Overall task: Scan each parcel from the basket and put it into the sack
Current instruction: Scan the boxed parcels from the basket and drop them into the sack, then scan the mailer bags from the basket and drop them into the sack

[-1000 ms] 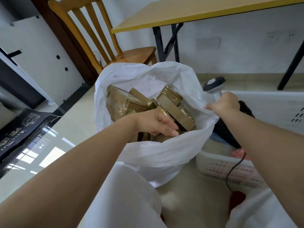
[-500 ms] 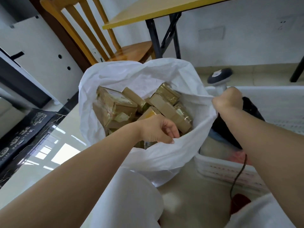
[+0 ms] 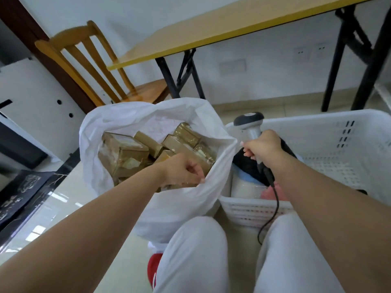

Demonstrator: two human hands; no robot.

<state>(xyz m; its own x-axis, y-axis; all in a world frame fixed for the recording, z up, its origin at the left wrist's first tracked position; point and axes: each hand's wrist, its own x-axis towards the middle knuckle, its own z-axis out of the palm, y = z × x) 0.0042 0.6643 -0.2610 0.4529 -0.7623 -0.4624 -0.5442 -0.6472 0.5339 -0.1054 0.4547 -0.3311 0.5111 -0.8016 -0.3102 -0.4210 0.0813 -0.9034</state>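
A white sack [image 3: 175, 208] stands open on the floor in front of me, filled with several brown taped parcels [image 3: 124, 153]. My left hand [image 3: 182, 170] pinches the sack's near rim, fingers closed on the plastic. My right hand [image 3: 264, 146] grips a grey handheld scanner [image 3: 249, 123] at the sack's right edge, its head pointing up and its black cable hanging down. To the right sits the white slatted basket [image 3: 330, 149]; a black parcel [image 3: 247, 166], a pale wrapped one [image 3: 247, 187] and a pink one [image 3: 273, 193] lie in its near-left corner.
A wooden chair [image 3: 88, 66] stands behind the sack, next to a yellow folding table [image 3: 222, 30] with black legs. My knees in white trousers [image 3: 196, 250] are below. A dark patterned mat [image 3: 23, 191] lies at left on the glossy tile floor.
My left hand has drawn back from among the parcels and closed on the sack's near rim. My right hand has lifted the scanner slightly; the view has tilted down, showing my knees.
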